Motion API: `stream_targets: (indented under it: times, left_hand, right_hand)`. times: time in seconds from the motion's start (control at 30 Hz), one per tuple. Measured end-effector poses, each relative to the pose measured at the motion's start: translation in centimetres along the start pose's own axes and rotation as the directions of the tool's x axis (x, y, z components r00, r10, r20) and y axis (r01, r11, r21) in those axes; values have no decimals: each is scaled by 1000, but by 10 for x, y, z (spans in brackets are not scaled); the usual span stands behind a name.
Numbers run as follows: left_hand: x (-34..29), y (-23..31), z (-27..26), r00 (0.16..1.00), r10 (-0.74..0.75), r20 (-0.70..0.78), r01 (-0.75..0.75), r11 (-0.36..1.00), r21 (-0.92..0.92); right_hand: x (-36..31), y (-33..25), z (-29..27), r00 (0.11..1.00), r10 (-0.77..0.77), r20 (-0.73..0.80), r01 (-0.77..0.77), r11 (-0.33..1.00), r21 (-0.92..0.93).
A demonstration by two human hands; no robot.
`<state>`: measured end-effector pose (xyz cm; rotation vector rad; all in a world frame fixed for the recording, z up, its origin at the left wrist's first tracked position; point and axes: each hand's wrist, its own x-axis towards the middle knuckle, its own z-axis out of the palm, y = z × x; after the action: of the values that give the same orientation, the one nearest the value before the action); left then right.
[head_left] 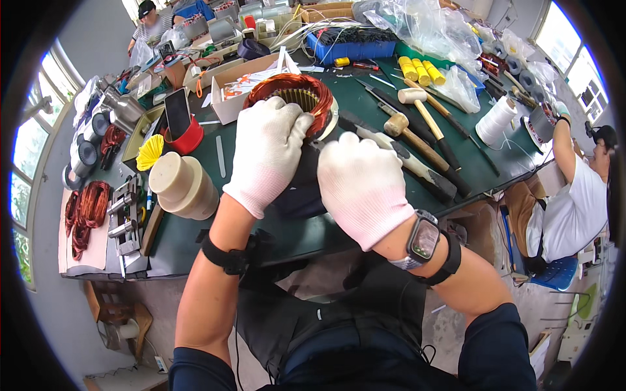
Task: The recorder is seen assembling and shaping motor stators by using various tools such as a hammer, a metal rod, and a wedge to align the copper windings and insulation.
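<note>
A motor stator with a thick ring of copper winding [287,83] stands on the green table, its round opening facing up. My left hand [270,146], in a white knit glove, curls its fingers over the near left part of the winding and grips it. Just to the right and nearer to me, my right hand [360,186], gloved too, is closed into a fist with its back toward me. Whatever that fist holds, if anything, is hidden. Dark cloth or a dark support [305,192] lies between my hands, below the stator.
To the right lie mallets [417,137] and long-handled tools, with a white thread spool [497,122] beyond. Cream stepped cylinder [184,186], phone [177,114] and copper coils [90,212] stand left. Behind are a cardboard box [227,104] and a blue bin [352,49]. Another person [577,208] works at right.
</note>
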<state>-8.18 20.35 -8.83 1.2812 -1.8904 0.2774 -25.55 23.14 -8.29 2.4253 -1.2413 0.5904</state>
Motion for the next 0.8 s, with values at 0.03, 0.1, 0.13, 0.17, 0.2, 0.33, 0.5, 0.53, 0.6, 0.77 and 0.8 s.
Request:
stream_targets:
  times: [0.03,0.1,0.13,0.17,0.2,0.33,0.5,0.53,0.6,0.77,0.8]
  left_hand:
    - [1,3,3,1000,2,1,-2,1000,-5]
    - [3,7,8,998,-10,-62,14,998,68]
    - [4,4,8,996,5,-87,-1,999,44]
    - [3,-2,9,994,16,-110,-12,999,39]
    - [3,-1,7,995,-11,-95,13,1000,13]
    - [-2,-4,-8,998,-51,45,54,996,-65]
    - [5,-13,-21,979,52,197,-23,989,-143]
    - [5,-10,-18,978,56,200,-27,989,-145]
    - [3,-4,-14,985,54,165,-43,997,-71]
    - [-7,-10,-7,992,80,102,-76,996,-39]
    - [-7,-10,-7,991,81,104,-77,996,-45]
  right_hand:
    - [7,0,-5,1000,3,2,-3,1000,-4]
    - [27,5,-17,999,-33,42,28,994,106]
    - [40,12,-27,976,-122,181,105,989,104]
    - [51,15,-29,971,-143,193,122,986,115]
    - [55,23,-31,955,-169,242,147,983,105]
    - [31,58,-18,977,-193,94,166,957,239]
    - [-5,63,-13,985,-29,172,-6,980,199]
    - [-7,60,-12,989,-13,149,-17,980,200]
    - [-9,55,-4,996,-7,88,-11,979,203]
    - [-13,38,5,997,-69,-19,71,990,125]
    - [-13,34,2,999,-53,5,52,994,100]
